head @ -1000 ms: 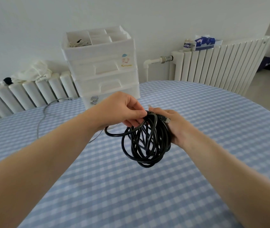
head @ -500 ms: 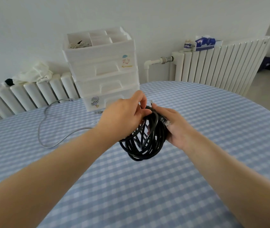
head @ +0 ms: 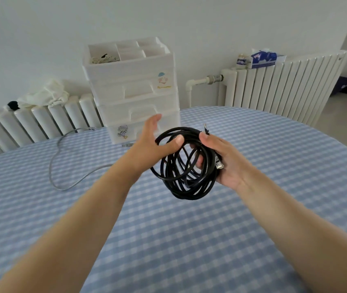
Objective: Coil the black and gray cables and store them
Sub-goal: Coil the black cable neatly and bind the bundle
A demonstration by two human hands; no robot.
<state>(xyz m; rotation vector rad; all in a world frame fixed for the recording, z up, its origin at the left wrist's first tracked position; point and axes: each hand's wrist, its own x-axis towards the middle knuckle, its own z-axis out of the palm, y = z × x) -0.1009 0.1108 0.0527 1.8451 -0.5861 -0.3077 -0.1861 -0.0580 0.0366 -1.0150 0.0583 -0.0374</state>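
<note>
The black cable point(head: 186, 188) is wound into a loose coil and hangs above the table, a little right of centre. My right hand point(head: 229, 166) grips its right side with fingers curled through the loops; one clear plug point(head: 219, 164) lies against the palm, and the other end sticks up past the thumb. My left hand point(head: 151, 144) is at the coil's left edge with fingers stretched out and the thumb touching the top strands. The gray cable point(head: 62, 166) lies uncoiled in a long loop on the table at the left. The white drawer unit point(head: 134, 94) stands behind the hands, drawers closed.
The table wears a blue checked cloth point(head: 168, 240). White radiators run behind it: the left one point(head: 31, 123) holds a white cloth point(head: 43, 95), the right one point(head: 284, 83) a blue tissue box point(head: 263, 58). The unit's open top tray holds small items.
My left hand let go of the coil's top and spread its fingers; only the thumb still touches. The coil has turned to face me more in my right hand.
</note>
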